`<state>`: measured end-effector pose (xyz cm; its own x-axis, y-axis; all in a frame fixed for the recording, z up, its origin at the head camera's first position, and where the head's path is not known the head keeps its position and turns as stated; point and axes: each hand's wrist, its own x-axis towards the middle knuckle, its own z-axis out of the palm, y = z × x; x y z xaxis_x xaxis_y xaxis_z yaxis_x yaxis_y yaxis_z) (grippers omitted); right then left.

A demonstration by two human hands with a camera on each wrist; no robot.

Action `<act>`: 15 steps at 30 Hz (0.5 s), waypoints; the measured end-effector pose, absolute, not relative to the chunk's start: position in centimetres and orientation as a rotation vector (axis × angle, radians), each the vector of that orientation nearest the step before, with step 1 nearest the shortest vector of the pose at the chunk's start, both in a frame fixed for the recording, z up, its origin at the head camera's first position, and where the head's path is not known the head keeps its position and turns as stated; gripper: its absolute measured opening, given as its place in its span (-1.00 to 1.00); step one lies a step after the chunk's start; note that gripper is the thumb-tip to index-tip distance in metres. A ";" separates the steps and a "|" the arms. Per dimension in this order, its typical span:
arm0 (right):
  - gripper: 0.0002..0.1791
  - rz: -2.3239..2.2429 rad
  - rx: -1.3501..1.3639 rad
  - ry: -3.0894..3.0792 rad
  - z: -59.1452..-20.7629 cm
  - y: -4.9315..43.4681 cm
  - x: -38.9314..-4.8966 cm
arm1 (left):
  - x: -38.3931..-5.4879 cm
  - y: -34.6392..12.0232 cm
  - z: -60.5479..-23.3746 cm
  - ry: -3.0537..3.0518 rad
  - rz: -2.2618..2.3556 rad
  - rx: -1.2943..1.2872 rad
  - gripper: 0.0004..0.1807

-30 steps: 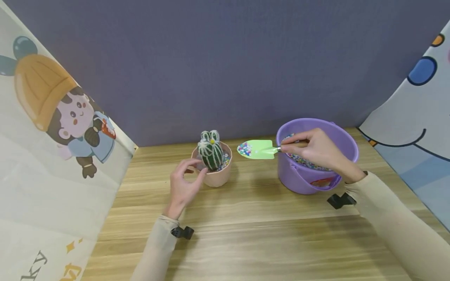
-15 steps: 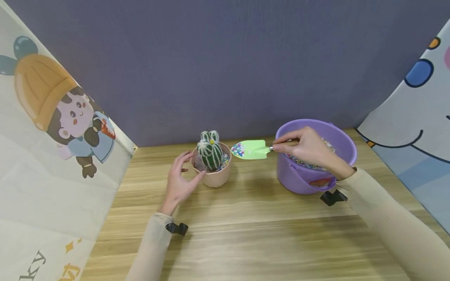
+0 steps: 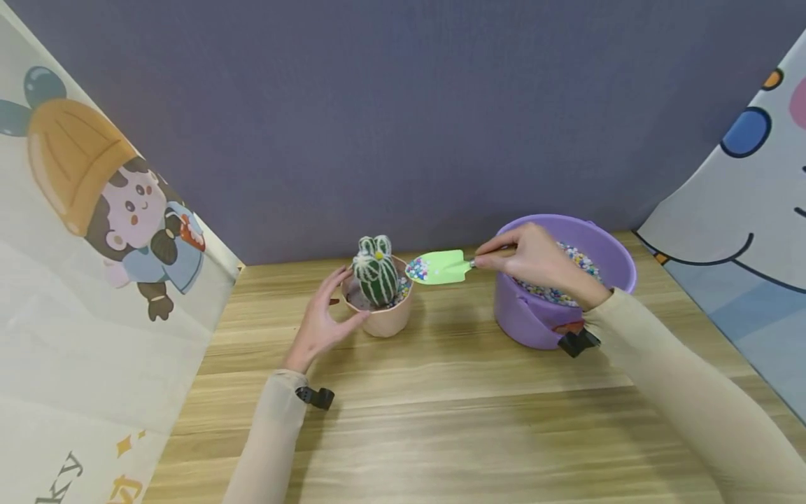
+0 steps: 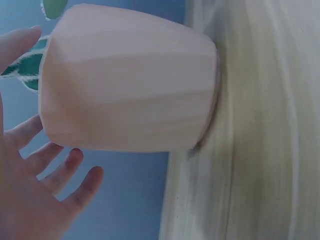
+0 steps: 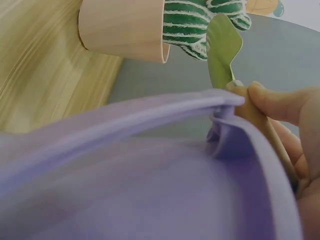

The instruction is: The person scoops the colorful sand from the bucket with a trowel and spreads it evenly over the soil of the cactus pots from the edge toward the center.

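My right hand (image 3: 538, 260) pinches the wooden handle of a small trowel (image 3: 448, 267), above the near-left rim of a purple bucket (image 3: 525, 318). Its green blade points left, with colourful pebbles on the tip, and overlaps the right rim of a pinkish flowerpot (image 3: 387, 323) in the head view. A green-and-white toy cactus (image 3: 379, 283) stands in that pot, some pebbles beside it. At the pot's left side, my left hand (image 3: 317, 327) has its fingers spread and thumb apart; in the left wrist view fingertips (image 4: 91, 177) show beside the pot's wall.
More colourful pebbles (image 3: 582, 262) lie inside the bucket, whose handle hangs down in front. A dark grey panel (image 3: 403, 126) stands behind the wooden table (image 3: 428, 427). Printed cartoon sheets (image 3: 82, 336) rise on the left and right.
My right hand has carried the trowel left, from beside the bucket to the pot's right rim. The left hand has shifted slightly left and its fingers have spread. Pot and bucket stay put.
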<state>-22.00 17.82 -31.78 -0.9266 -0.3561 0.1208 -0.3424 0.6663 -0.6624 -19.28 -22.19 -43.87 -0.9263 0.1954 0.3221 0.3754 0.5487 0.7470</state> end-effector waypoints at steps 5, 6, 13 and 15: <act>-0.75 -1.104 -0.623 2.827 -32.1 17.3 -22.5 | -19.4 -22.3 -44.4 -2.604 -1.240 -0.499 -0.04; -0.75 -1.097 -0.626 2.831 -32.1 17.2 -22.6 | -19.4 -22.3 -44.4 -2.605 -1.240 -0.498 -0.04; -0.72 -1.060 -0.637 2.847 -31.8 16.2 -22.8 | -19.2 -22.1 -44.1 -2.617 -1.260 -0.468 -0.05; -0.71 -1.046 -0.653 2.839 -31.7 15.9 -22.9 | -19.2 -22.1 -44.1 -2.622 -1.261 -0.461 -0.06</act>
